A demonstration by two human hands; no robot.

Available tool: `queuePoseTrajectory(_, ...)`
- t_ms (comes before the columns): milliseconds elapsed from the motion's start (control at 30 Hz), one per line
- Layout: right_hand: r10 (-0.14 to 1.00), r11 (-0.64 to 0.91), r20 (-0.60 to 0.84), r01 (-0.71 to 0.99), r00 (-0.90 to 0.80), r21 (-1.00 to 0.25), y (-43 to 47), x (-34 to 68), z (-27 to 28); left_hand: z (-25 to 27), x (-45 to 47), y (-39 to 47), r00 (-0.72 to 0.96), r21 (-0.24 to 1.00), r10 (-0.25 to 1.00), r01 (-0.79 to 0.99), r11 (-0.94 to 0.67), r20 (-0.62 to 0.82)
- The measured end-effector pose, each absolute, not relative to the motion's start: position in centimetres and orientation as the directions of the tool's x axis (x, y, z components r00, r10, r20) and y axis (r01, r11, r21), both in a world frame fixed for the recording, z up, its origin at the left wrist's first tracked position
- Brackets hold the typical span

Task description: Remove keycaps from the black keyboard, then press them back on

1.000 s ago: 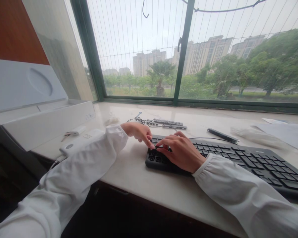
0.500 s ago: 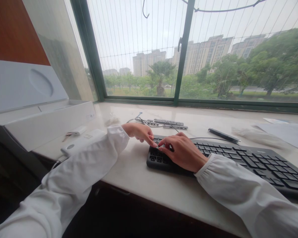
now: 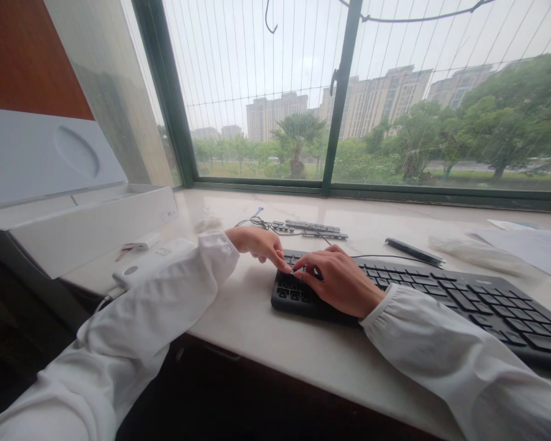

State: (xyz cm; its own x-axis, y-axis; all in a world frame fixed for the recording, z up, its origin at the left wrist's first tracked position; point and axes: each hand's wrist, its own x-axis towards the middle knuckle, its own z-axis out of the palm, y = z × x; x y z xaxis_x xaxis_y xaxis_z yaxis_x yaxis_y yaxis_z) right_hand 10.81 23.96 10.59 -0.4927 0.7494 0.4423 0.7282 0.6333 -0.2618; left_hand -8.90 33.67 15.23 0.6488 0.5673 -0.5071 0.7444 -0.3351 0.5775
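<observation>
A black keyboard point(image 3: 422, 278) lies along the front of the table. At its left end several key positions point(image 3: 288, 294) show no caps, only bare sockets. My left hand point(image 3: 261, 246) reaches in from the left, fingers mostly curled, one fingertip pressed down among the keys. From the other side my right hand point(image 3: 337, 275) rests over the keyboard, thumb and forefinger pinched together right beside that fingertip. Whatever lies between the fingertips is too small and covered to make out. Loose dark keycaps point(image 3: 324, 230) lie in rows behind the keyboard.
Thin black cable point(image 3: 259, 222) coils by the keycaps. A dark narrow bar point(image 3: 413, 252) and plastic wrap point(image 3: 480, 254) lie behind the keyboard. Left stand an open white box point(image 3: 96, 223) and a white power-bank-like device point(image 3: 142, 266). The window point(image 3: 266, 141) bounds the table's back.
Both hands keep their places at the keyboard's left end, with only a very slight shift of the fingertips. Nothing else has visibly moved.
</observation>
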Motion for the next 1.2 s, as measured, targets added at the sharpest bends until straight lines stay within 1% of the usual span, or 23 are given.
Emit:
queuePoseTrajectory(267, 0.747, 0.637, 0.451, 0.720, -0.488, -0.276, 23.98, 10.84, 10.51, 15.42, -8.96, 33.59, 0.651, 0.588, 0.580, 0.738, -0.331, -0.490)
queuePoseTrajectory(867, 0.727, 0.657, 0.446, 0.718, -0.522, -0.231, 23.84, 10.74, 10.64, 15.48, -8.92, 33.50, 0.655, 0.590, 0.571, 0.736, -0.332, -0.496)
queuePoseTrajectory(1067, 0.728, 0.656, 0.451, 0.716, -0.517, -0.239, 23.97, 10.73, 10.59, 15.49, -8.95, 33.42, 0.630, 0.548, 0.612, 0.758, -0.353, -0.477)
queuePoseTrajectory(1200, 0.727, 0.656, 0.453, 0.717, -0.516, -0.236, 23.95, 10.72, 10.58, 15.65, -8.93, 33.23, 0.644, 0.566, 0.615, 0.742, -0.359, -0.455)
